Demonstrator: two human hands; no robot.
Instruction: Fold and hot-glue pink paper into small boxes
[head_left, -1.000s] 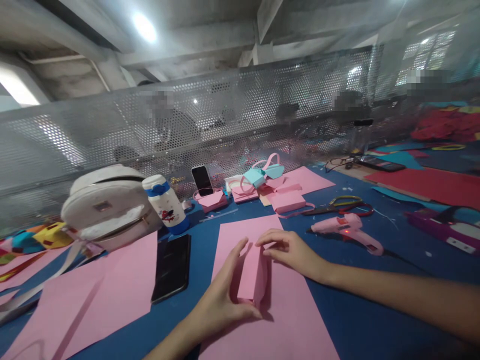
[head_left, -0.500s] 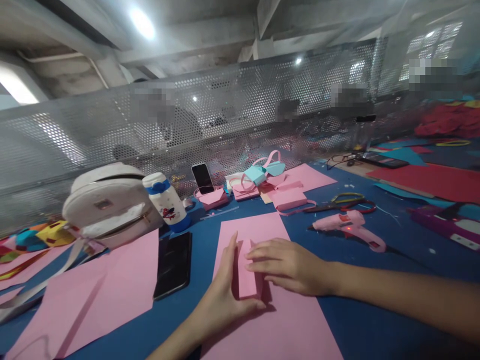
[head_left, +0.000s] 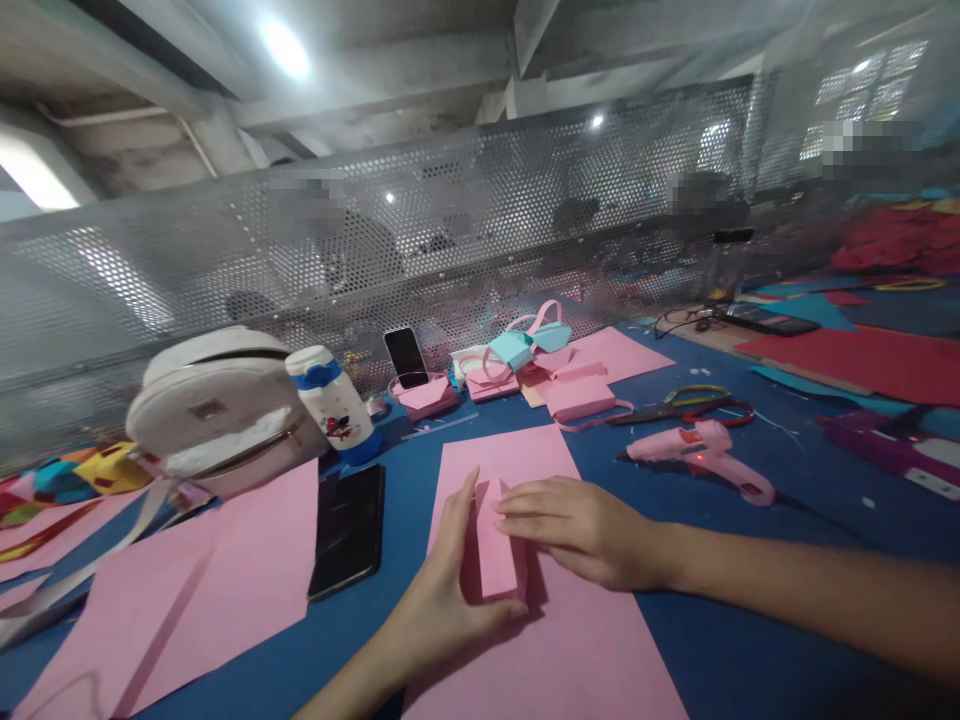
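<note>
A small folded pink paper box (head_left: 496, 560) stands on a large pink paper sheet (head_left: 592, 670). My left hand (head_left: 442, 590) cradles it, thumb bent across the near end and fingers stretched along the left side. From the right, my right hand (head_left: 585, 530) grips the box, its fingers together with their tips on the top edge. The fingers partly hide the right side of the box. To the right of my right hand lies a pink glue gun (head_left: 686, 450) with a small red light on.
Left are a black phone (head_left: 349, 530), a folded pink sheet (head_left: 217, 590), a bottle (head_left: 330, 400) and a white backpack (head_left: 217, 400). Finished-looking pink paper bags (head_left: 577, 395) sit behind. Scissors (head_left: 675, 408) lie above the glue gun; a perforated metal screen (head_left: 465, 250) closes the back.
Both hands stay around the paper box. My right fingers have shifted very slightly along it, and the left thumb has moved a little; otherwise the scene is the same.
</note>
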